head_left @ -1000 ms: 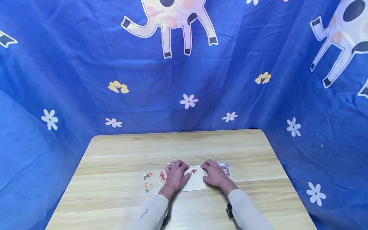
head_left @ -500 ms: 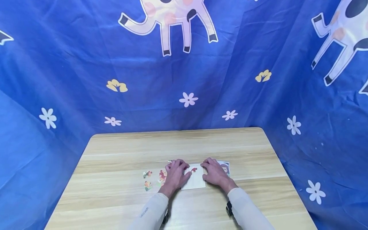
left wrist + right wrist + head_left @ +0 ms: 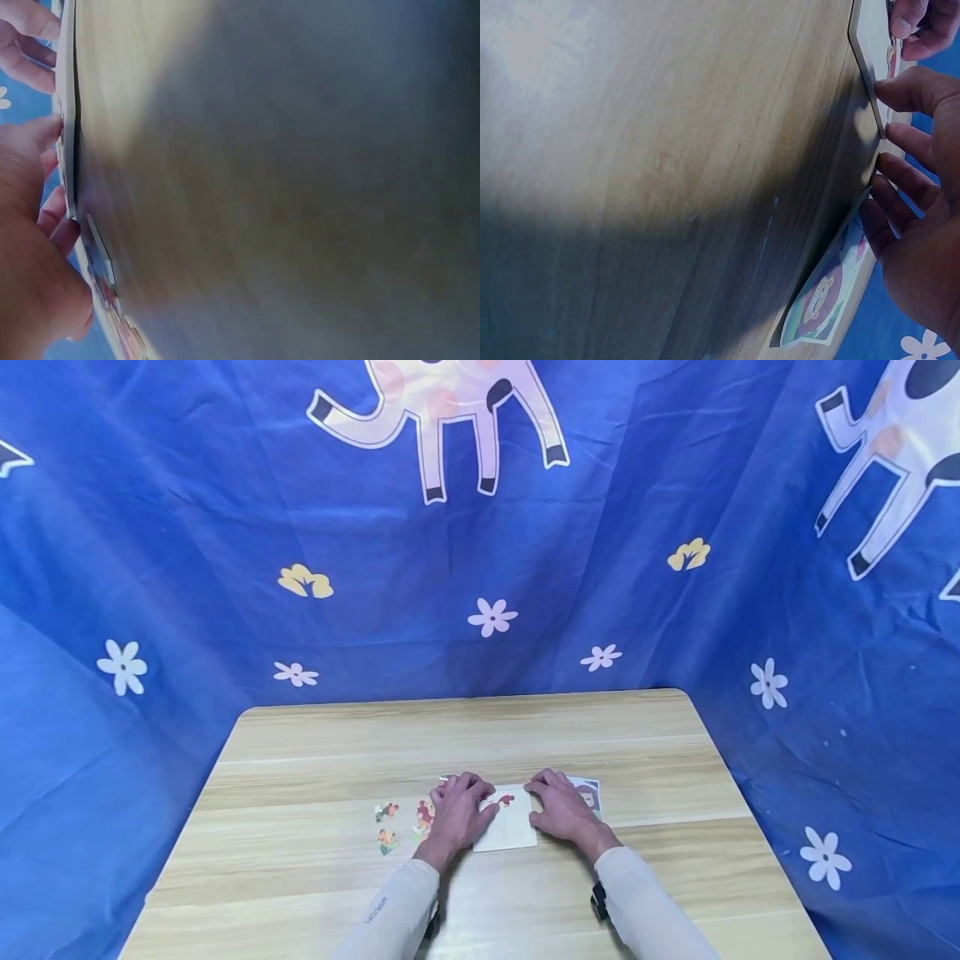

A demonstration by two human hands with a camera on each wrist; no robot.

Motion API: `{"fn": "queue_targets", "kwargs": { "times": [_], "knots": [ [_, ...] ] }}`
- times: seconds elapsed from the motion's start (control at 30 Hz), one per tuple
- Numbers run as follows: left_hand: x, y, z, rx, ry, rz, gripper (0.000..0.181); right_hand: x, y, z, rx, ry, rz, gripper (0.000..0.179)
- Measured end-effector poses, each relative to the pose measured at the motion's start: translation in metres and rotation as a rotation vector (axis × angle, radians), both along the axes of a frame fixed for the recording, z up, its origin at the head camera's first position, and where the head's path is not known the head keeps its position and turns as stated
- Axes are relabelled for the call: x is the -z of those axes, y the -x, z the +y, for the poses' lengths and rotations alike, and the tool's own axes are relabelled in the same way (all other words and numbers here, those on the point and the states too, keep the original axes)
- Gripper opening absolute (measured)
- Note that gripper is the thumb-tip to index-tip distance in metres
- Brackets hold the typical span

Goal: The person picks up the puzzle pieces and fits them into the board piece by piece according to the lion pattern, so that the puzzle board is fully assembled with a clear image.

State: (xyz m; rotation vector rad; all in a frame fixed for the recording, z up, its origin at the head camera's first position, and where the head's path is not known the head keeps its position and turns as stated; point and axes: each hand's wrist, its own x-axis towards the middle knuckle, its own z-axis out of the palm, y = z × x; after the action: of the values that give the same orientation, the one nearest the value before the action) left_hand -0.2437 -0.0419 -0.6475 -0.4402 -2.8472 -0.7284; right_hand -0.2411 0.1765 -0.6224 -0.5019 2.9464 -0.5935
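A white puzzle board (image 3: 507, 831) lies near the middle of the table, with a red printed piece (image 3: 506, 800) at its far side. My left hand (image 3: 456, 814) is over the board's left part, thumb and forefinger closing around a small red puzzle piece (image 3: 488, 799) that they mostly cover. At the far right corner, my right hand (image 3: 561, 810) holds the board between thumb and forefinger. The right wrist view shows that thumb against the board's edge (image 3: 865, 64), the other fingers spread low beside it. Several loose puzzle pieces (image 3: 387, 841) lie left of my left hand.
A picture card (image 3: 588, 795) with a lion-like animal lies partly under my right hand. More colourful pieces (image 3: 425, 812) sit close against my left hand. The wooden table (image 3: 315, 893) is bordered by a blue printed curtain (image 3: 375, 635) at the back and sides.
Both hands stay at the board with nearly the same grip. The whole scene shifts slightly upward in view as the head camera tilts.
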Motion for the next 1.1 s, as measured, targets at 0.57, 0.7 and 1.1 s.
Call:
{"fn": "queue_targets", "kwargs": {
  "times": [0.57, 0.7, 1.1],
  "knots": [
    [-0.001, 0.001, -0.011, 0.034, 0.011, -0.031, 0.029, 0.001, -0.002, 0.0, 0.008, 0.01, -0.015, 0.053],
    [0.0, 0.0, -0.013, 0.037, 0.052, 0.003, 0.028, 0.001, -0.002, 0.0, 0.012, 0.016, -0.021, 0.053],
    [-0.003, -0.003, -0.017, 0.006, 0.167, 0.108, 0.03, 0.0, -0.002, 0.0, 0.015, 0.005, -0.02, 0.052]
  ]
}}
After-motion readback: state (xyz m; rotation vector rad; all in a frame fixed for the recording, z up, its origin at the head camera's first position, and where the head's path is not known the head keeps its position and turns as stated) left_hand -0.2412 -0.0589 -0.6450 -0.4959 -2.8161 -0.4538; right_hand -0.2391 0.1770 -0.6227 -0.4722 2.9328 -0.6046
